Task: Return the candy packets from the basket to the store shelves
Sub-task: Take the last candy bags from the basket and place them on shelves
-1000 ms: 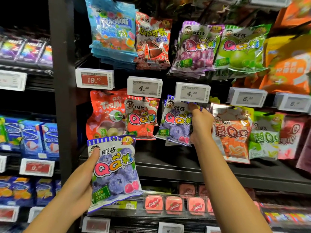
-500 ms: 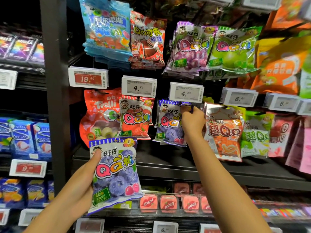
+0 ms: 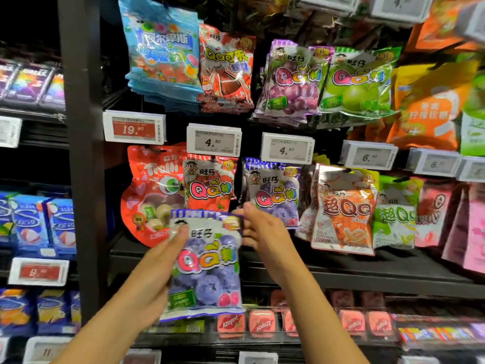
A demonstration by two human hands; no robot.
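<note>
My left hand (image 3: 154, 269) holds a blue-purple blueberry QQ candy packet (image 3: 207, 264) upright by its left edge, thumb across the front, below the middle row of hooks. My right hand (image 3: 265, 232) is at the packet's top right corner, with thumb and fingers closing on that corner; the hand is blurred. Matching blueberry QQ packets (image 3: 275, 195) hang on a hook just above and to the right, under a 4.20 price tag (image 3: 287, 149). No basket shows in the view.
Strawberry QQ packets (image 3: 210, 190) hang left of the blueberry hook and orange cola QQ packets (image 3: 343, 208) hang right of it. A black upright post (image 3: 84, 179) bounds the bay on the left. A dark shelf board (image 3: 367, 274) runs below, with pink tins (image 3: 259, 323) under it.
My right hand came off the hanging blueberry packets and dropped down-left to the held packet's top corner. My left hand lifted the packet up and to the right.
</note>
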